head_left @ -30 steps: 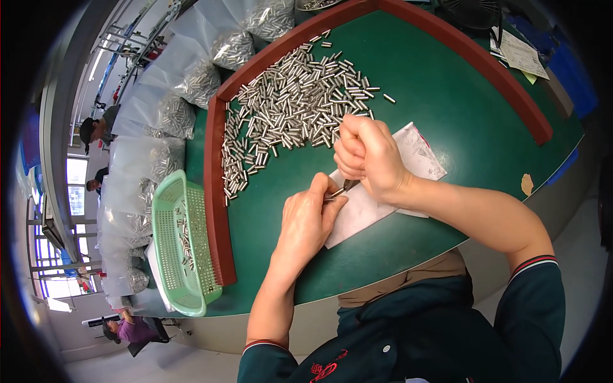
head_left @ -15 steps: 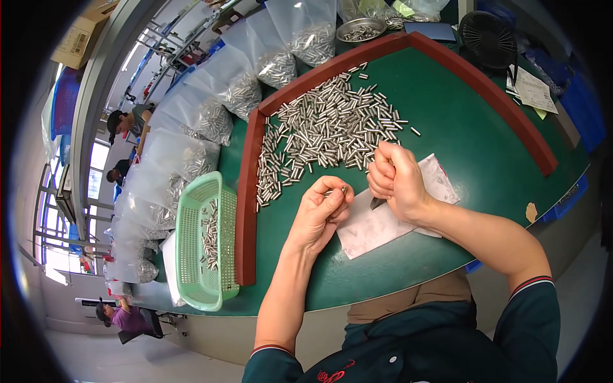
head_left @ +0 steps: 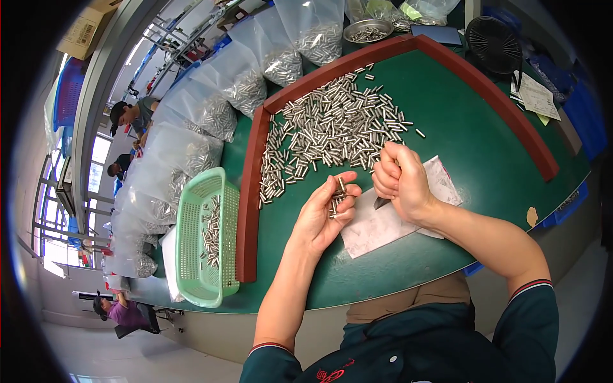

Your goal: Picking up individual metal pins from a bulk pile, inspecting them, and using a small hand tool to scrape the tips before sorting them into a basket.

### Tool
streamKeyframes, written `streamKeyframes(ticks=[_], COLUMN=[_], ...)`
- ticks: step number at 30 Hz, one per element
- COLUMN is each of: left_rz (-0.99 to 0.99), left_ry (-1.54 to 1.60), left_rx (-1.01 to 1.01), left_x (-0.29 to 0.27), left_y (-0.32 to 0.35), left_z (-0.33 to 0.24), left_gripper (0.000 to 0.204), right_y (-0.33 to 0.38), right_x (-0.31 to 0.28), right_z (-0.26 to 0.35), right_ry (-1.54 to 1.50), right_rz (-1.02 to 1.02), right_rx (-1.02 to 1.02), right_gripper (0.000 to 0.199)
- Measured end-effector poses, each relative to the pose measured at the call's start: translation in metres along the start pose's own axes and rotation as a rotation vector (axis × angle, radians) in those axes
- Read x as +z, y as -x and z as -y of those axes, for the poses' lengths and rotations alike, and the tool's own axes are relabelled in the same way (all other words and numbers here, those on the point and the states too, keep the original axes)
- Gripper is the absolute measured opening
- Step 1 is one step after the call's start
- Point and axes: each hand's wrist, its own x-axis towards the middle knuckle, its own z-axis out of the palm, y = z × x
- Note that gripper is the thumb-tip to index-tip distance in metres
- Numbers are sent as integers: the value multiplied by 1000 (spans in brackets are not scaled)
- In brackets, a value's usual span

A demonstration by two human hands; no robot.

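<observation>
So, head cam, clock centred on your left hand (head_left: 324, 214). That hand's palm up and half curled, with a few shiny metal pins (head_left: 338, 203) lying across your bent fingers, one near the fingertips. Your right hand (head_left: 403, 185) is just off at 2 o'clock, balled into a fist around a dark tool (head_left: 382, 203); only a stubby bit pokes out toward 8, so can't tell you what the rest looks like.

The white sheet (head_left: 367, 239) is at 3 o'clock, running under your right hand. Big loose pile of the same pins (head_left: 329, 124) sits at 12, and one stray (head_left: 419, 133) lies by itself at the pile's 3 o'clock edge. At 9 you've got the red-brown rail (head_left: 248, 236), then the green basket (head_left: 185, 223) just past it with more pins (head_left: 211, 233) inside. Clear bags of pins (head_left: 283, 67) line up beyond the rail around 11, and there's a black fan (head_left: 493, 45) out between 1 and 2.
</observation>
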Motion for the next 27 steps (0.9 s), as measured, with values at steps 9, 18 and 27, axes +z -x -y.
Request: streamKeyframes(ticks=[9, 18, 27], left_rz=[-924, -1494, -682], left_ry=[-1185, -1860, -1897], left_rx=[1241, 987, 1120], left_x=[-11, -83, -41], left_y=[47, 95, 7], left_z=[-74, -108, -51], left_gripper=[22, 29, 6], right_y=[2, 2, 1], right_x=[0, 4, 2], right_z=[3, 4, 2], right_ry=[52, 58, 39], right_rz=[-14, -4, -18], right_rx=[-8, 8, 9], right_gripper=[40, 39, 35])
